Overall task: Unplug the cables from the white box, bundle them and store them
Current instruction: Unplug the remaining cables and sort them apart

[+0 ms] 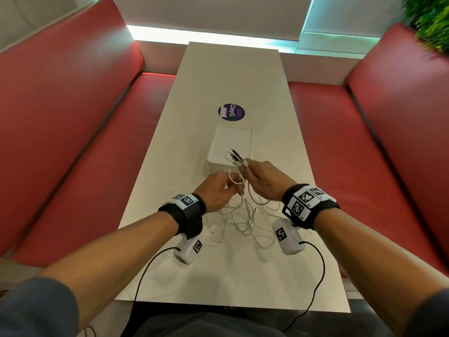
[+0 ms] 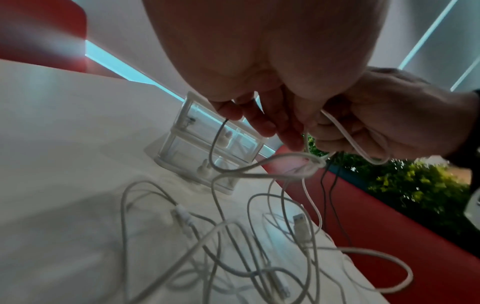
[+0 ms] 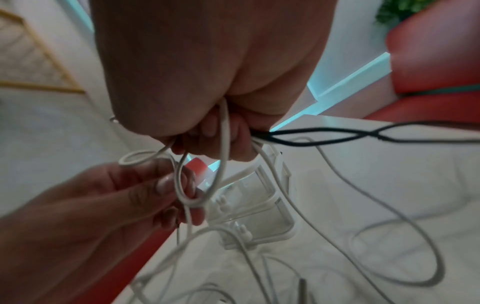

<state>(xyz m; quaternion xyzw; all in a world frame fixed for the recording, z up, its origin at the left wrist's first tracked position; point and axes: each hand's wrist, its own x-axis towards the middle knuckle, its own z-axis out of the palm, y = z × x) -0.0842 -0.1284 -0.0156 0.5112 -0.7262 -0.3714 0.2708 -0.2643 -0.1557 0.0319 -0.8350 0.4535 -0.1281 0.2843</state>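
Observation:
The white box (image 1: pixel 229 144) stands mid-table, seen as a clear-walled case (image 2: pixel 207 144) (image 3: pixel 259 205) from both wrists. My right hand (image 1: pixel 245 169) (image 3: pixel 221 139), just in front of the box, grips a bunch of white cables together with thin black ones (image 3: pixel 363 133); their dark plugs (image 1: pixel 235 154) stick out over the box lid. My left hand (image 1: pixel 237 188) (image 2: pixel 280 131) pinches a loop of white cable (image 1: pixel 233 177) (image 3: pixel 182 185) close beside the right hand. The rest of the white cables (image 1: pixel 243 222) (image 2: pixel 233 246) lie tangled on the table below my hands, a USB plug (image 2: pixel 301 226) among them.
The long white table (image 1: pixel 218 276) runs between two red benches, left (image 1: pixel 73 142) and right (image 1: pixel 376 142). A round purple sticker (image 1: pixel 231 112) lies beyond the box. A green plant (image 1: pixel 430 20) is at the far right.

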